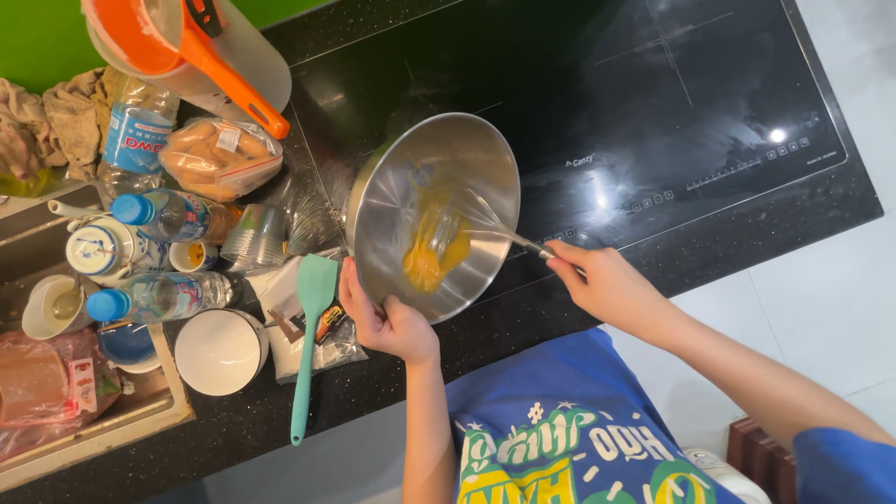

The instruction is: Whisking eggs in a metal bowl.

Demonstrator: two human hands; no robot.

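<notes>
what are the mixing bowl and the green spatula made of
The mixing bowl looks like brushed stainless steel: grey, with soft reflections. The left hand grips its rim. The spatula is probably silicone: matte mint green, moulded in one piece, though plastic is possible.

My left hand is curled, thumb on the inner side and fingers wrapped round behind, the wrist straight and the bare forearm running down toward my chest. My right hand is pinched shut, fingertips pointing left, its forearm stretching away to the lower right into a blue sleeve.
</notes>
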